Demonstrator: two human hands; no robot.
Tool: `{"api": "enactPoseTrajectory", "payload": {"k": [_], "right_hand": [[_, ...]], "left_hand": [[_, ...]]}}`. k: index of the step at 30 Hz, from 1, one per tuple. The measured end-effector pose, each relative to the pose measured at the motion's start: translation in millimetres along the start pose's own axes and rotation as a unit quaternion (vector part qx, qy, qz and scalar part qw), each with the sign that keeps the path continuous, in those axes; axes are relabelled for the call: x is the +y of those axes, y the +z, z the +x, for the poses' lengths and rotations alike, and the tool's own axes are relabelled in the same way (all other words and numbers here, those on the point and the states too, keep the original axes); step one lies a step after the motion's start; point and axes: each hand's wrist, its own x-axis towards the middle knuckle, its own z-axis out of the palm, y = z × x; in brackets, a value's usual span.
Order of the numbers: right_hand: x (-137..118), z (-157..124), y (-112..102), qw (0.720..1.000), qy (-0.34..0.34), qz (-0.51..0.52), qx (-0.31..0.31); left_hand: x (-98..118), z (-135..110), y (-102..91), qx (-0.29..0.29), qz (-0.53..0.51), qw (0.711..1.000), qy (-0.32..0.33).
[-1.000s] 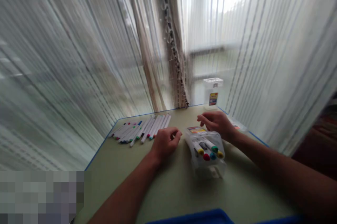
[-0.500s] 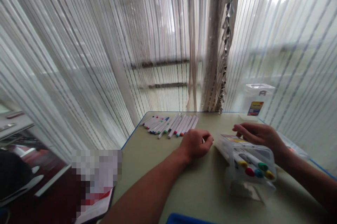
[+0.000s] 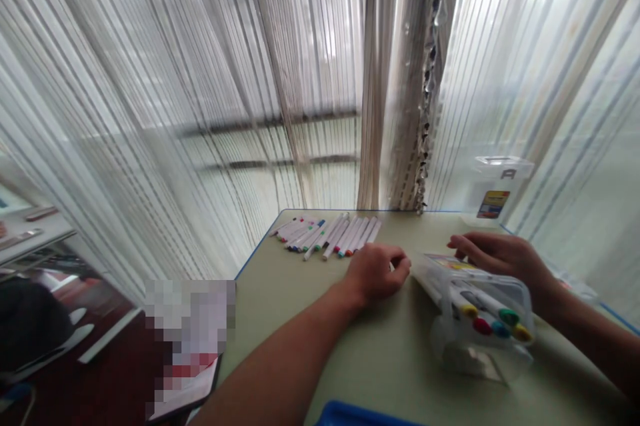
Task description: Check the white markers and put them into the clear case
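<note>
My left hand (image 3: 377, 273) is over the table, its fingers curled in towards the thumb. Whatever those fingers may hold does not show. To its right, a clear plastic box (image 3: 483, 363) lies with its open end towards me. Inside it are several white markers (image 3: 500, 306) with yellow, red, blue and green ends. Behind the box is my right hand (image 3: 505, 256), fingers loosely stretched to the left. The box covers part of it, and I cannot tell whether they touch. Beyond my left hand, several white markers (image 3: 345, 236) with coloured ends lie side by side.
Another clear box (image 3: 493, 193) with a yellow label stands at the back right of the pale green table (image 3: 270, 306). A blue object (image 3: 365, 415) shows at the near edge. String curtains (image 3: 330, 79) hang behind the table.
The view has shifted slightly, so the table, box and hands appear a little further right. Both hands keep about the same pose beside the box and markers.
</note>
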Motion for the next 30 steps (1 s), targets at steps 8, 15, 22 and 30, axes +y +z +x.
{"api": "enactPoseTrajectory", "payload": {"k": [8, 15, 22, 30], "right_hand": [[-14, 2, -3, 0.998, -0.019, 0.054, -0.011], [-17, 4, -2, 0.996, -0.029, 0.079, 0.008], [-23, 6, -4, 0.996, -0.053, 0.064, 0.022], [-22, 8, -5, 0.995, -0.065, 0.059, 0.037]], "left_hand": [[-1, 2, -2.4, -0.001, -0.012, 1.000, 0.001], [0, 1, -3.4, -0.009, -0.018, 1.000, -0.009], [-1, 3, -6.6, -0.002, -0.012, 1.000, -0.017], [5, 2, -11.9, 0.058, -0.019, 0.998, -0.031]]}}
